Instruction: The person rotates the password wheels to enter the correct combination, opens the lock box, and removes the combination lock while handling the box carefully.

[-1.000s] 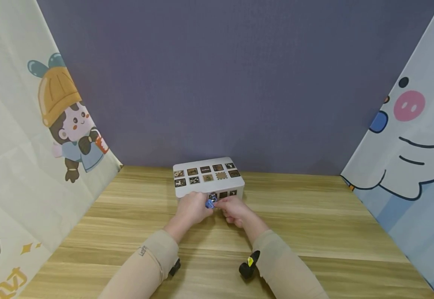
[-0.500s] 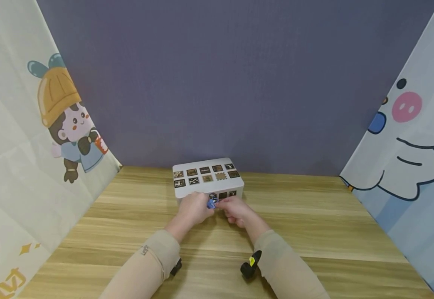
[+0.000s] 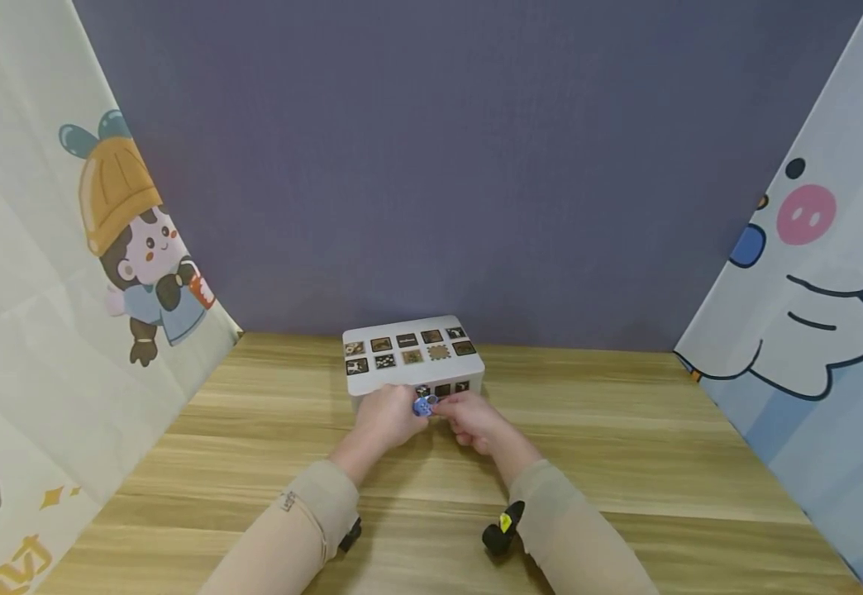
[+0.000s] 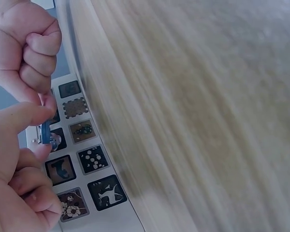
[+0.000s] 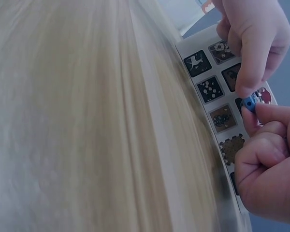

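A small blue thing [image 3: 423, 406] with a patterned face and a shiny, ring-like part is between my two hands; its exact kind is unclear. My left hand [image 3: 388, 416] pinches it from the left with thumb and forefinger. From the other side, my right hand [image 3: 474, 419] pinches its right end, with the remaining fingers curled. In the left wrist view the blue thing [image 4: 45, 133] shows a flat blue side and some metal. The fingertips partly cover it in the right wrist view. Just behind the hands sits a white box [image 3: 412, 374] with square pictures on its top and front.
The wood-grain table [image 3: 588, 430] runs around the box and under the arms. A dark grey-purple panel [image 3: 476, 165] rises behind the box. Printed cartoon sheets [image 3: 30, 330] hang on both sides. A black wrist camera [image 3: 501, 533] sits below the right sleeve.
The blue thing has turned slightly, so more of its blue face and ring-like part shows. Both hands have shifted a little to the right; the box stays put.
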Motion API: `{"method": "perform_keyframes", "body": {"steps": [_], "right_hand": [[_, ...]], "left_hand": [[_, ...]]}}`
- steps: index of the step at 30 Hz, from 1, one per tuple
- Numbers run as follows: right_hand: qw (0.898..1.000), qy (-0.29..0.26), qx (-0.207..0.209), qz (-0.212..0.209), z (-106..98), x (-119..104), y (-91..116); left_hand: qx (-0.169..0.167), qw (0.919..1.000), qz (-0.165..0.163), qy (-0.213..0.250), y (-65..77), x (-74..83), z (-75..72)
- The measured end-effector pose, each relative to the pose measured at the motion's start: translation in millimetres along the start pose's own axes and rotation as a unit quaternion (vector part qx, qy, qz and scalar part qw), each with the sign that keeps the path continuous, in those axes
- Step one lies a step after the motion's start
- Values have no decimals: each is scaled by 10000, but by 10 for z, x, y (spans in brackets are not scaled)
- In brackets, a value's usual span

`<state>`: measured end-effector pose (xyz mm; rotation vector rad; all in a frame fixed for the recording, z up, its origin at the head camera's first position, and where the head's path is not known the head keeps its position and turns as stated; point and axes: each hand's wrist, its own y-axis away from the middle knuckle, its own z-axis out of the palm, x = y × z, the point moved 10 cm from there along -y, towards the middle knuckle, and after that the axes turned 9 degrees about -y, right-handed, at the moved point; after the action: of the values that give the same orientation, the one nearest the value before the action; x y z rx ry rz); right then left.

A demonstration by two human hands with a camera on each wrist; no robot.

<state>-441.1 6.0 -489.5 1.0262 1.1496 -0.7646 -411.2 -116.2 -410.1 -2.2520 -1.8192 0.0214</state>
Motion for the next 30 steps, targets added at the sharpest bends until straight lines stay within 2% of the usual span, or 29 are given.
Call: {"method": "perform_keyframes", "body": {"steps": [10,21,30], "right_hand": [[10000,63,-23,18,-68,6,24],[9996,-1,-287,-74,-59,-18,63],[9994,31,-346,-80,-63,-16,66]], "left_hand": [[-96,9989,51,457,6,25,11],[-142,9918,73,1271,-25,-25,49],[-236,9884,3,1503,-26,-37,33]]}}
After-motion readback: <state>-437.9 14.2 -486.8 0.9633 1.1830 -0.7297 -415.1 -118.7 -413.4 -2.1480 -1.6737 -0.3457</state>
